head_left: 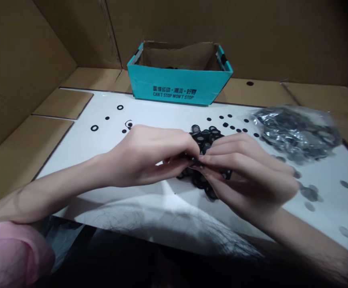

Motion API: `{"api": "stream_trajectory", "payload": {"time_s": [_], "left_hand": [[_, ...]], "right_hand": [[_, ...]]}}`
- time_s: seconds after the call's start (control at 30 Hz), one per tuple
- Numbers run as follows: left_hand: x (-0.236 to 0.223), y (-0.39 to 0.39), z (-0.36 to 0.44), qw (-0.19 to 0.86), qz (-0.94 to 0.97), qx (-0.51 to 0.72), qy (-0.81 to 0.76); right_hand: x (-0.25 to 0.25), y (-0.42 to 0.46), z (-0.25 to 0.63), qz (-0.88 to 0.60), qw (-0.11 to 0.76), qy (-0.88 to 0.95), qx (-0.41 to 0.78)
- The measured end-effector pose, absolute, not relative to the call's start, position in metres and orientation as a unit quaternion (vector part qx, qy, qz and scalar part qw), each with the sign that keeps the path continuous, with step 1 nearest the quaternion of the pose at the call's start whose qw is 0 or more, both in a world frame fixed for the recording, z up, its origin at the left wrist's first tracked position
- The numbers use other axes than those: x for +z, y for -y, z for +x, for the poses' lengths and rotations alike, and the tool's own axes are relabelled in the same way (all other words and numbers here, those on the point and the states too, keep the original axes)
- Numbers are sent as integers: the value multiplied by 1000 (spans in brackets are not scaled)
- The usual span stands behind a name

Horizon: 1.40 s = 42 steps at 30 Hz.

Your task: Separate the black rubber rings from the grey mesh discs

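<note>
My left hand [158, 152] and my right hand [248, 172] meet over the middle of the white board, fingertips pinched together. Between them is a small black round piece [193, 159], mostly covered by the fingers; it looks like one of the black rings. Right below and behind my hands lies a heap of black rings [200, 182], several with grey discs in their centres. The fingers hide much of the heap.
A turquoise open box [180, 84] stands at the back with dark pieces inside. To the right lies a clear plastic bag [300, 132] of dark pieces. Small black discs [239, 131], grey discs [308, 193] and loose rings [94, 128] are scattered about. Cardboard walls [222, 24] enclose the white board [80, 160].
</note>
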State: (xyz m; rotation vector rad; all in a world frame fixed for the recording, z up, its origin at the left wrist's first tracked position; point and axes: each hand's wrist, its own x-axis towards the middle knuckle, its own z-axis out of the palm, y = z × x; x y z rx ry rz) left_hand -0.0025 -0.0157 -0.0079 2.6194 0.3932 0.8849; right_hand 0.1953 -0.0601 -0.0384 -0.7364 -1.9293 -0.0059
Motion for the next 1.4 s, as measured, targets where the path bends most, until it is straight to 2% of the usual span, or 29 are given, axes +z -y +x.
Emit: {"api": "stream_trajectory", "payload": {"time_s": [0.2,0.43,0.73,0.9,1.17,1.3,1.4], "left_hand": [[-5,14,-4,149,934,312,-90],[-2,20,-4,163,935,279,-150],[-11,19,-3,147,925,325,-130],[-7,11,-3,240,910,323,-99],[-10,16,2,373,858,319,-153],[-11,22,2,383,844,329,-181],[-11,23,2,340,854,346,-189]], "right_hand": [[-36,64,198,-296,497,815,-24],[-27,70,203,-300,445,842,-56],[-29,70,204,-317,427,843,-86],[-33,68,204,-315,468,809,-165],[-38,69,205,-316,446,822,-160],[-40,66,204,-290,467,821,-155],[-41,65,204,-296,468,823,-127]]}}
